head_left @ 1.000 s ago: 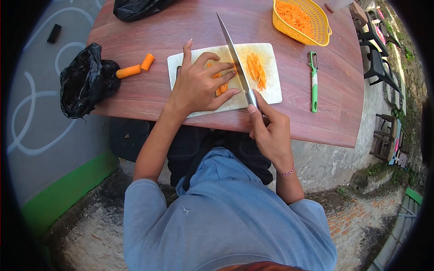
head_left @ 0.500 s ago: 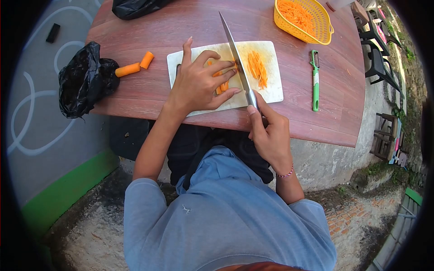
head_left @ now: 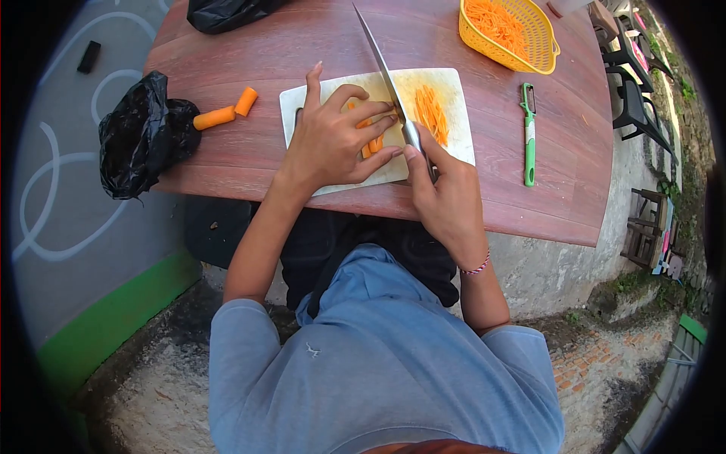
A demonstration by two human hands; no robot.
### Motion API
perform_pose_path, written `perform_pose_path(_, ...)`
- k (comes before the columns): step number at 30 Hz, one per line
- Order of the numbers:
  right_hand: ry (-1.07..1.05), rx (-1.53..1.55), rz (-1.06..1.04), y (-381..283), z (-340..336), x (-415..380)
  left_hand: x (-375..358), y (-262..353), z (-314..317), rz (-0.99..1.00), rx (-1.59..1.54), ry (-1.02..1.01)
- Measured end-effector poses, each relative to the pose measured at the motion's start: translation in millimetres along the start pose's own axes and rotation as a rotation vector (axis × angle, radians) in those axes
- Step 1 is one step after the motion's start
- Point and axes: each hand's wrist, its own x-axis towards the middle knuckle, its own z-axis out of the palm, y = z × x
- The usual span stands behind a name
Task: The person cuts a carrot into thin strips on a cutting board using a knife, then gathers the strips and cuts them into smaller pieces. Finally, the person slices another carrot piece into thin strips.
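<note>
My right hand [head_left: 448, 185] is closed around the handle of a long kitchen knife [head_left: 384, 69], its blade pointing away from me and slightly left. The blade runs along the fingertips of my left hand [head_left: 334, 140]. That hand arches over carrot pieces [head_left: 370, 136] and holds them down on the white cutting board [head_left: 302, 97], with its thumb and little finger spread. My fingers partly cover these pieces. Right of the blade lies a small pile of thin carrot strips [head_left: 431, 113] on the board.
A yellow basket [head_left: 546, 57] of shredded carrot stands at the back right. A green-handled peeler [head_left: 528, 151] lies right of the board. To the left are two peeled carrot pieces [head_left: 215, 117] beside a black plastic bag [head_left: 140, 136]. Another black bag [head_left: 227, 11] sits at the back.
My right hand and the knife have slid forward, away from me and slightly left. My left hand stays in place over the carrot pieces.
</note>
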Motion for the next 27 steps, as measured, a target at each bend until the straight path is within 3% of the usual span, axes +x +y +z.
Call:
perform_pose_path(3, 0.04, -0.002, -0.054, 11.9, -1.3, -11.7, 0.4, 1.1, -0.2, -0.004, -0.011, 0.013)
perform_pose_path(14, 0.003, 0.201, 0.184, 24.2, -10.2, -30.6, -2.4, -1.5, 2.1, 0.004, -0.057, 0.071)
perform_pose_path(19, -0.046, 0.237, 0.119, 21.4, -1.6, -24.6, -3.3, -2.6, -4.7, -0.043, -0.103, 0.089)
perform_pose_path(27, -0.006, 0.225, 0.133, 32.0, -10.2, -19.9, -0.1, 3.7, -16.2, -0.125, -0.138, -0.067)
